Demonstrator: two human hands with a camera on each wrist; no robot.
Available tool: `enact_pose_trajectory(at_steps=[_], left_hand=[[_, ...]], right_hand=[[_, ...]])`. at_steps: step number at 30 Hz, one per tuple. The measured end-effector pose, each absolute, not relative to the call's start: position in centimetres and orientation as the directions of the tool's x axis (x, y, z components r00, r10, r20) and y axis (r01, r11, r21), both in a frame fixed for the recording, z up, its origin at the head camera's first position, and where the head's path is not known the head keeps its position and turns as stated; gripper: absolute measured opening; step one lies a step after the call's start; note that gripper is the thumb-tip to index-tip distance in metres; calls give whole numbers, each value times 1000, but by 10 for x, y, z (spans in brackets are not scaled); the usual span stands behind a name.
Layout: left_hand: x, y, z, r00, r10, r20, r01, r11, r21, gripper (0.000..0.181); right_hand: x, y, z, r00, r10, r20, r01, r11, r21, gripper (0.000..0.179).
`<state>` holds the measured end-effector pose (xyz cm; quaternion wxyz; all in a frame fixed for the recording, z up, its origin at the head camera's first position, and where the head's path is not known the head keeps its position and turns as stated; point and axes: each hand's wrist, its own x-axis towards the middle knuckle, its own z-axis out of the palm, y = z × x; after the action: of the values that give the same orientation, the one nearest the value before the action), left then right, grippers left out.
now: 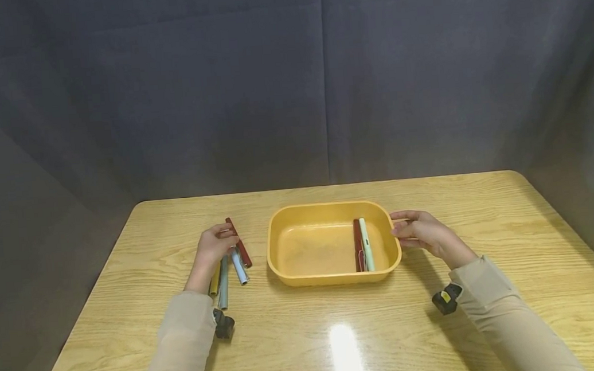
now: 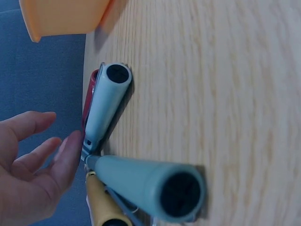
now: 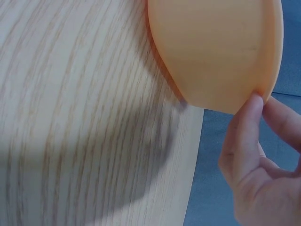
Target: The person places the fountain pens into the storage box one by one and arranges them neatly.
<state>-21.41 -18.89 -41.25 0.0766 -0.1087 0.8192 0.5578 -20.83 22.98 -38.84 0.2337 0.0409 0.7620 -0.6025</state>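
Pinching the rim of a yellow box (image 1: 312,250) at three o'clock, the right hand (image 1: 427,234) is placing fingertips on both faces of its wall, a grip its wrist view is showing most closely. Only the head view is revealing the box's inside, where a dark red pen (image 1: 358,244) and a pale green pen (image 1: 366,244) are lying side by side toward three o'clock. At nine o'clock from the box, the left hand (image 1: 215,246) is hovering at a loose group of pens, its fingers relaxed and spread apart in the left wrist view; whether they are touching a pen I cannot tell. That view is also exposing the dark round ends of the light blue pen (image 1: 238,264), teal pen (image 1: 223,284) and yellow pen (image 1: 214,282), while a red pen (image 1: 243,252) is lying partly hidden behind the light blue one. Light wood grain is covering the tabletop (image 1: 287,335), and a white glare is shining near six o'clock. Dark curtains (image 1: 218,99) are enclosing the far side and both flanks. The far edge is running just beyond the box at twelve o'clock; a strip of wood is separating box from pens, and broader stretches are extending toward four and six o'clock.
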Motion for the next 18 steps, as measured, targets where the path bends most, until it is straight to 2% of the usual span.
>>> enact_pose_trajectory(at_steps=[6, 13, 18], left_hand=[[-215, -187, -414, -960, -122, -252, -280, 364, 888, 52], [-221, -183, -419, -971, -146, -187, -236, 526, 817, 51], [-223, -180, -421, -977, -142, -156, -210, 574, 792, 52]], right_hand=[[-209, 229, -389, -883, -214, -417, 355, 277, -893, 57], [-208, 230, -388, -885, -218, -412, 350, 272, -896, 57], [-208, 230, -388, -884, -216, -414, 352, 277, -894, 58]])
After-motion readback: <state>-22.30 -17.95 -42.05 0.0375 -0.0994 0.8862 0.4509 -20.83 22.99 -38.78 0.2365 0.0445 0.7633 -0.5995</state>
